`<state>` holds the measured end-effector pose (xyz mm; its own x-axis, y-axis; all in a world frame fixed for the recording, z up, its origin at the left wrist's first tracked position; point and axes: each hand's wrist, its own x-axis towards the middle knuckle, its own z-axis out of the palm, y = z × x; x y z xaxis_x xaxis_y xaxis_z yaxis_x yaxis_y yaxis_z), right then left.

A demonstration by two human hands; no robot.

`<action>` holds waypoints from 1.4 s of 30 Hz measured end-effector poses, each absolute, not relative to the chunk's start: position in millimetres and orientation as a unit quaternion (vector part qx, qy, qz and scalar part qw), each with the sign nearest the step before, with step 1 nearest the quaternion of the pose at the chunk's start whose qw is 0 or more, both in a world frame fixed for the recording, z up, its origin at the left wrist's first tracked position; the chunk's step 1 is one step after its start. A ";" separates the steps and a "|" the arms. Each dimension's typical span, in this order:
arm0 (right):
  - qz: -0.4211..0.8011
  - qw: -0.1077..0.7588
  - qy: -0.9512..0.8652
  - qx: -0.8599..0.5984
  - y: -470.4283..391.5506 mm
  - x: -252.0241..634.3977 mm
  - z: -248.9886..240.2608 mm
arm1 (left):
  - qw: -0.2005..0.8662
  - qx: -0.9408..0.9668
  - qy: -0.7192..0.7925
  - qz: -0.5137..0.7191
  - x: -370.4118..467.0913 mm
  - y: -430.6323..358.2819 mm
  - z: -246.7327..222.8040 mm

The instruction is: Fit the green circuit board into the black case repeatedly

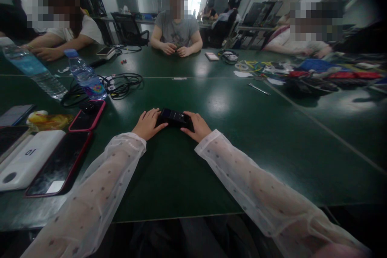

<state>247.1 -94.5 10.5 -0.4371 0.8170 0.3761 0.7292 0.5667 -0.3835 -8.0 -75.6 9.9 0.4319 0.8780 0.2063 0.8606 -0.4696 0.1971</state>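
A small black device with a screen (174, 117) is held between my two hands just above or on the green table (181, 169); I cannot tell if it touches the top. Faint light marks show on its dark face. My left hand (150, 123) grips its left end, thumb along the near side and fingers over the far edge. At the right end, my right hand (197, 125) closes on it in the same way, thumb in front. Both wrists come out of sheer white sleeves with dark dots. The device's ends and underside are hidden by my fingers.
To my left lie a red-edged phone (60, 163), a white power bank (32, 159), a pink-cased phone (87, 116), water bottles (86, 74) and black cables (128, 84). A wrench (259, 89) and cluttered cables (254, 65) lie right. People sit across the table.
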 end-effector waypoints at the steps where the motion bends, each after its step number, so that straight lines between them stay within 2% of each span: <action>1: 0.084 0.267 -0.843 -0.460 -94.8 247.2 10.9 | 0.030 0.845 0.514 0.141 -8.0 -75.7 10.1; 26: 0.094 0.303 -0.824 -0.470 -93.8 246.7 7.6 | 0.041 0.845 0.515 0.140 -8.8 -74.9 9.5; 30: 0.101 0.348 -0.810 -0.460 -95.0 246.6 8.7 | 0.036 0.844 0.515 0.146 -9.1 -75.8 9.1; 37: 0.078 0.487 -0.735 -0.466 -97.0 248.0 15.4 | 0.027 0.850 0.508 0.136 -10.1 -76.0 8.0; 42: 0.055 0.483 -0.708 -0.513 -88.0 255.0 10.6 | 0.031 0.850 0.511 0.122 -9.2 -75.8 9.8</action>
